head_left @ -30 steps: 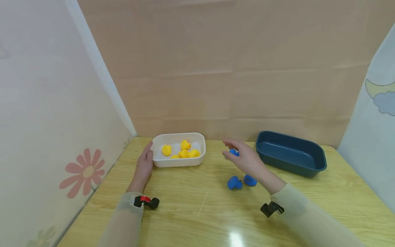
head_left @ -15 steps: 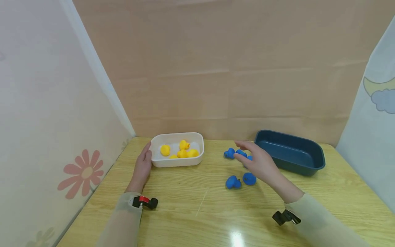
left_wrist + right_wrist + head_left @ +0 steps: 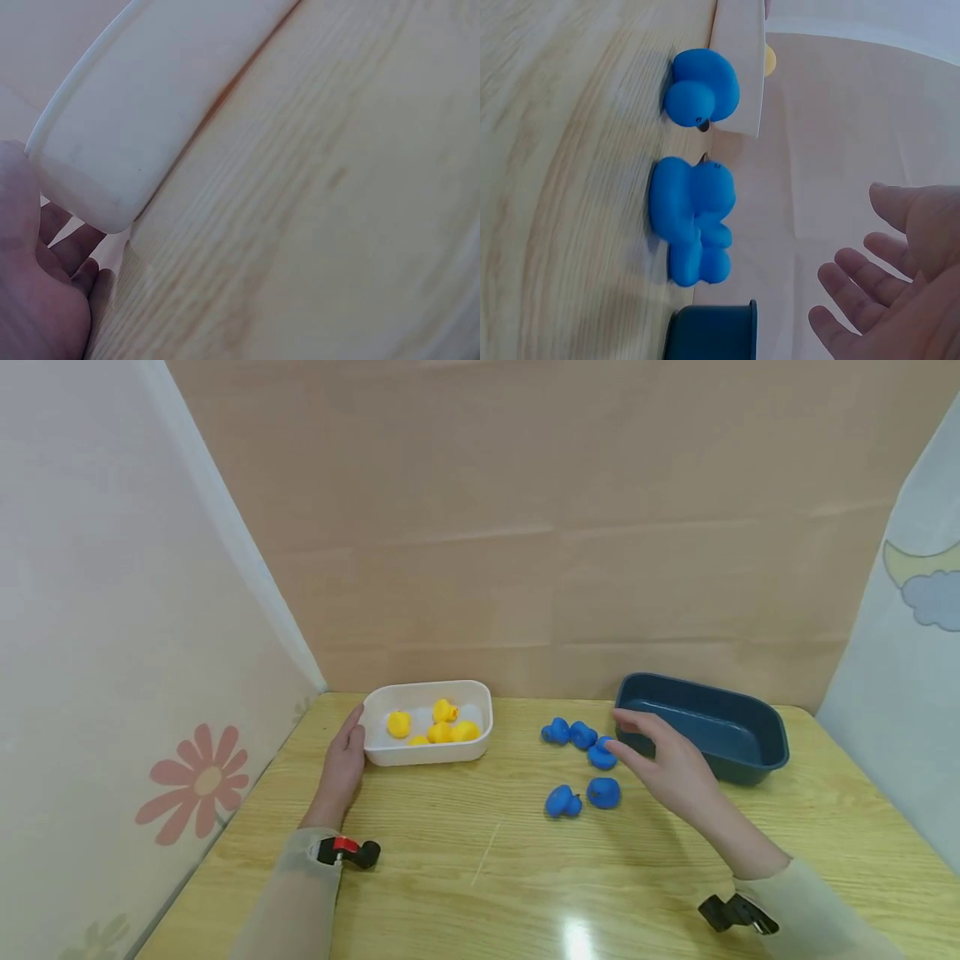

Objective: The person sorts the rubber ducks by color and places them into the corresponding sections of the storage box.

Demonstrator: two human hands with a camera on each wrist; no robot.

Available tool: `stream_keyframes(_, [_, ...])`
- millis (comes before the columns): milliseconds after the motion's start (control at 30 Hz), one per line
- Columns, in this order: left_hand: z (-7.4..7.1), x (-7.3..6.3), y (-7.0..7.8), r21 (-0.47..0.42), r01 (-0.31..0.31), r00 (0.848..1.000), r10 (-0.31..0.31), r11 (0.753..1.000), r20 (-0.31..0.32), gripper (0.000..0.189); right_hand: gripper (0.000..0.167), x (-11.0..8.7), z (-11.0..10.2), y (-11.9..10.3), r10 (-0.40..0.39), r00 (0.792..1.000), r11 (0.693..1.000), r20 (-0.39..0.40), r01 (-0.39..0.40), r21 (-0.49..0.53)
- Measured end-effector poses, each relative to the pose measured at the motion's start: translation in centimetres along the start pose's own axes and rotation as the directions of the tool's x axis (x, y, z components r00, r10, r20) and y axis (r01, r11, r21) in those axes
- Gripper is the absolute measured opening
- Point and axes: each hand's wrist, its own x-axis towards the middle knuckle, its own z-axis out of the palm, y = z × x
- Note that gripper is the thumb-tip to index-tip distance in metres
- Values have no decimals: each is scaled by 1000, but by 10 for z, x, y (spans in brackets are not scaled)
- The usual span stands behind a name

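Note:
My left hand point(image 3: 345, 764) rests against the left end of a white plastic bin point(image 3: 423, 756), fingers along its outer wall. In the left wrist view, the fingers point(image 3: 75, 247) show behind the bin's corner. Several yellow rubber ducks point(image 3: 444, 711) lie inside the bin. My right hand point(image 3: 671, 772) hovers over the table with thumb and fingers spread and nothing between them. Just left of it lie several blue rubber ducks point(image 3: 556, 732), some tipped over. Two nearer ones, a blue duck point(image 3: 562, 802) and another blue duck point(image 3: 603, 792), lie in front of the rest.
A dark blue bin point(image 3: 705, 756) stands at the back right, just behind the right hand, with nothing in it. Brown paper point(image 3: 480, 527) covers the wall behind the wooden table point(image 3: 450, 877). Patterned white sheets hang at both sides.
My right hand has moved right, away from over the blue ducks toward the dark blue bin, uncovering the ducks at the back. The left hand stays at the white bin.

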Motion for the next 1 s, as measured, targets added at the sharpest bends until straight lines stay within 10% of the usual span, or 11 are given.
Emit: stream_keyframes(1000, [-3, -1, 0, 20, -38, 999, 38, 999, -6, 68, 69, -36, -36, 68, 101, 988, 995, -117, -97, 38])
